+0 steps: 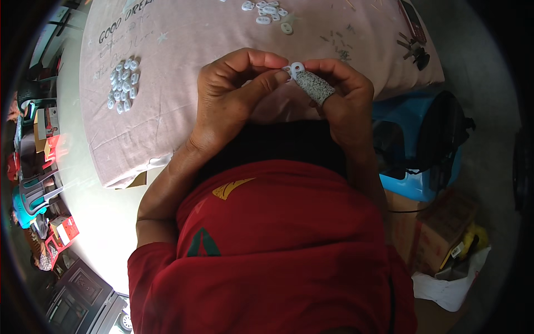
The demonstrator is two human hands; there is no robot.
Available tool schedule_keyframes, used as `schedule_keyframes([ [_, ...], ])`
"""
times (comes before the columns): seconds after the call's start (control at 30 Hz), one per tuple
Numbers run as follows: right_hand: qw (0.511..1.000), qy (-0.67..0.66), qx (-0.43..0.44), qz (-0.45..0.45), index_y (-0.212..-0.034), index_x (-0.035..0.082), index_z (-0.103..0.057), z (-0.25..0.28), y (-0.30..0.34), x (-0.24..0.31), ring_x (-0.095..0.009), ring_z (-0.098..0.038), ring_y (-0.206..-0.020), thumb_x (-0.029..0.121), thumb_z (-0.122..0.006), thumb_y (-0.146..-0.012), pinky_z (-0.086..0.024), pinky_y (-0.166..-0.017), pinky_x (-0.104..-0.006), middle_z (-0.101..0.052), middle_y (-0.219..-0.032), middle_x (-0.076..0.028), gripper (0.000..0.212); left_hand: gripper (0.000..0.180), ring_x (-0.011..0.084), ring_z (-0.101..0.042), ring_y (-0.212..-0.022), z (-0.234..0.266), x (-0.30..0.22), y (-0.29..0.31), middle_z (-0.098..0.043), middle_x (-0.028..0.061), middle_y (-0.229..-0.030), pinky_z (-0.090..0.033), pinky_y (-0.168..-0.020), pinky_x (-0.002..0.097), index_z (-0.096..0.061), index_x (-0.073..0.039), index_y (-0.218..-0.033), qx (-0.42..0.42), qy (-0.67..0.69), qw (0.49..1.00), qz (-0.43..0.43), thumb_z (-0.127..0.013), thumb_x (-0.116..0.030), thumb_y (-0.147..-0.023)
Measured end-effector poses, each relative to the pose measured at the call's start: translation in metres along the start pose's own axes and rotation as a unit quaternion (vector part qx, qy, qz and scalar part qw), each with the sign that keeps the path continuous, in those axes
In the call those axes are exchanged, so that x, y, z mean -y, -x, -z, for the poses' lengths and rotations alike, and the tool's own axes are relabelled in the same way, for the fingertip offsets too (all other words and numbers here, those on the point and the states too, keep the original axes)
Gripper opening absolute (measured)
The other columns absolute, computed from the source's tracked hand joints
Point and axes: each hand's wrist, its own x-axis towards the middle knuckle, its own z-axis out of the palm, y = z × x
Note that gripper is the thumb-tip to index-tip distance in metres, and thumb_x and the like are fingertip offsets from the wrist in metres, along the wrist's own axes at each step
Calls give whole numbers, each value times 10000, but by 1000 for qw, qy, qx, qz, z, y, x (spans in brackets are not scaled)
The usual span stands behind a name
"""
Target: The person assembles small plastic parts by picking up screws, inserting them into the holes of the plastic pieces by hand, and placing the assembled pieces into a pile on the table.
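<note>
Above the near edge of the cloth-covered table, both my hands meet at a small white plastic piece [296, 68] with oval holes. My left hand [225, 100] pinches its left side between thumb and forefinger. From the other side my right hand [353, 108] grips the same piece, its thumb wearing a grey speckled finger cover [314, 87]. The fingertips partly hide the piece. Similar white pieces [126, 87] lie spread in a cluster at the left of the table. Another group of white pieces [270, 10] is at the far side.
A pink printed cloth [167, 106] covers the table. Small thin bits [344, 55] are scattered beyond my right hand. Keys [410, 47] and a dark red phone-like object [412, 21] lie at the far right. Beside the table stand a blue plastic container [411, 187] and a cardboard box [445, 222].
</note>
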Motion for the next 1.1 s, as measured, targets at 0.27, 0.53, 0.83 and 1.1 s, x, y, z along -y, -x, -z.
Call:
schedule_keyframes([
  [0.27,998,-50,4,-25,-1054,4,-658,0,0,1,-40,-603,-739,-19,-588,-854,-441,-554,-146,-677,-938,-38,212,136,112,-655,-872,8,6,-3,-694,69,-927,-531,-807,231,-661,8,-1003,13,74,994,74,-661,3,-867],
  [0.53,999,-27,6,-16,-1044,-4,-659,-2,1,0,-57,-614,-753,-26,-602,-855,-455,-561,-154,-677,-931,-46,199,112,111,-659,-843,10,4,-3,-696,66,-912,-540,-790,232,-672,12,-981,24,75,994,76,-659,-6,-871],
  [0.83,1000,-27,4,-14,-1033,-22,-659,-3,1,0,-86,-635,-768,-56,-602,-843,-484,-570,-161,-677,-935,-74,202,99,95,-653,-812,8,-1,-1,-701,61,-878,-533,-752,212,-684,11,-954,7,32,997,73,-668,15,-856],
  [1.1,999,-25,14,-24,-1029,-38,-654,-5,5,3,-72,-621,-715,-85,-584,-844,-436,-499,-152,-682,-925,-102,204,81,76,-642,-777,5,-5,1,-702,56,-860,-531,-730,208,-689,16,-931,9,-7,999,44,-669,18,-853],
])
